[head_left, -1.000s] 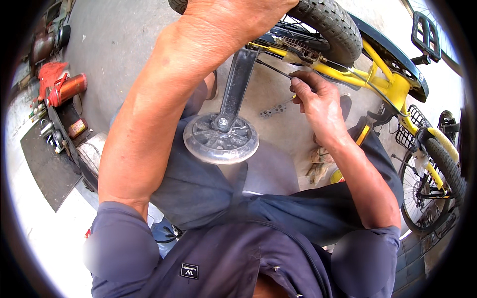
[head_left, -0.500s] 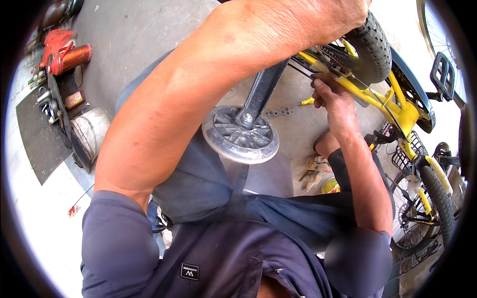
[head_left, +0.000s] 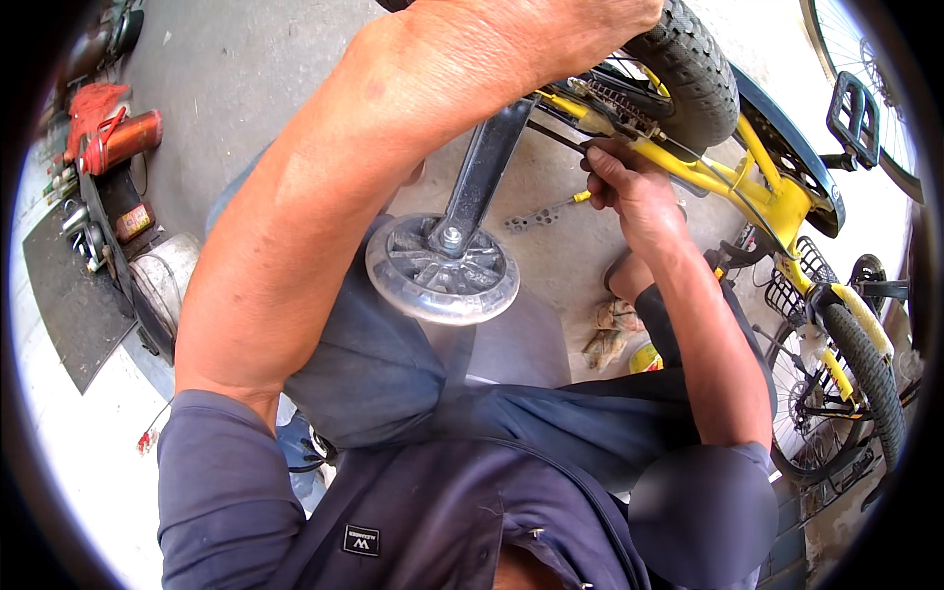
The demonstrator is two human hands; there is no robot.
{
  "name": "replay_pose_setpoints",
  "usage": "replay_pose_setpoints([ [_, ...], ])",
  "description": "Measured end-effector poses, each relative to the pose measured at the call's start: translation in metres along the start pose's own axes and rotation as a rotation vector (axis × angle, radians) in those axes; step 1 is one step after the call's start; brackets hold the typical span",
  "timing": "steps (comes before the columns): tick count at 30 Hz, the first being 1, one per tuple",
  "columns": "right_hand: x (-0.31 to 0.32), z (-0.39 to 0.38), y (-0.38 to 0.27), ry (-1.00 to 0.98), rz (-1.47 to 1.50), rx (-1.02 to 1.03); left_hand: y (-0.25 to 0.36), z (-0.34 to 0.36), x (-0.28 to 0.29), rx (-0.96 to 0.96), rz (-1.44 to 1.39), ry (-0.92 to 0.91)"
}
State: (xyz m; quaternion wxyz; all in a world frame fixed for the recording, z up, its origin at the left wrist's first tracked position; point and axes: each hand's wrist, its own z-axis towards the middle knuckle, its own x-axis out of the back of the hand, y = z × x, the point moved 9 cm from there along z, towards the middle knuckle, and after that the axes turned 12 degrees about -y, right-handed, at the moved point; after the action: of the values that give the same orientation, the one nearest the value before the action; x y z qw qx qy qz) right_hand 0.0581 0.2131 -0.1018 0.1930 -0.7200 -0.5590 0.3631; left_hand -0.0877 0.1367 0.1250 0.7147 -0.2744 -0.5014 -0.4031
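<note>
My left hand (head_left: 605, 25) reaches across the top, over the rear tyre (head_left: 696, 84) of a yellow bicycle (head_left: 792, 202) on its side. Its fingers are hidden at the frame's edge. My right hand (head_left: 634, 197) pinches a thin black rod (head_left: 558, 136) beside the yellow tube, below the spring. A small training wheel (head_left: 442, 285) with a clear rim hangs on a black bracket (head_left: 482, 162) between my arms, above my legs. A perforated metal tool with a yellow end (head_left: 536, 218) lies on the floor beneath.
At left stand red cylinders (head_left: 128, 138), a white bucket (head_left: 162, 280) and a dark mat (head_left: 69, 305). At right are a front wheel (head_left: 865, 383), a wire basket (head_left: 792, 275) and another bicycle wheel (head_left: 875, 69). Gloves (head_left: 610, 329) and a yellow tin (head_left: 644, 359) lie near my right leg.
My left hand, the tyre, training wheel and right hand shifted right half a second ago and now sit somewhat back to the left. My right hand still grips the rod.
</note>
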Motion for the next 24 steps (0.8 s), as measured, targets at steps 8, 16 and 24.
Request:
replay_pose_setpoints([
  [8,-0.018,-0.015,-0.017,0.022,-0.265,-0.110,-0.004,0.000,0.005,0.027,-0.028,-0.013],
  [16,-0.021,-0.031,-0.026,0.095,-0.445,-0.176,0.003,0.000,-0.006,-0.060,-0.074,0.036],
  [24,-0.047,-0.038,-0.052,0.073,-0.612,-0.033,-0.001,-0.002,-0.003,-0.038,-0.031,0.006],
])
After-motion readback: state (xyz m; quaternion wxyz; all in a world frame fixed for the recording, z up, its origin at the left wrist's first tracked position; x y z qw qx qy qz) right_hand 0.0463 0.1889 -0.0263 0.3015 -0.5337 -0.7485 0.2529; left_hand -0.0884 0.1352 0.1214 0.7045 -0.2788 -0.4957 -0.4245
